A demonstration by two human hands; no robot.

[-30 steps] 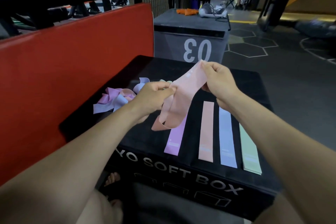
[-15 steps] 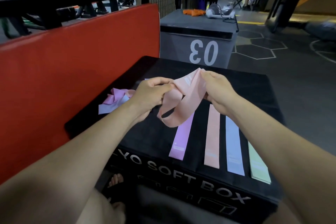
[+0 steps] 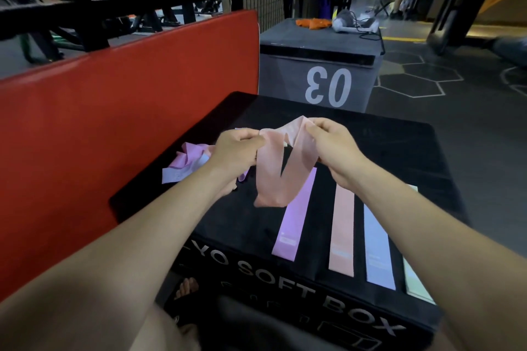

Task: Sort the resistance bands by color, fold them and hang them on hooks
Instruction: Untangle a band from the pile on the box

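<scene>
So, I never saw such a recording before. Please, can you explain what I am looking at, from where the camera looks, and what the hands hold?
There is no machine here. A person wears one camera on the head, so you look forward and down along their own arms. The left hand and the right hand each pinch one pink resistance band, which hangs as a loop between them. Below is a black soft box. On it lie four flat bands: purple, peach, light blue and pale green. A loose pile of bands lies at the left.

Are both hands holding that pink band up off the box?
Yes, the left hand and right hand each pinch the pink band above the black box.
</scene>
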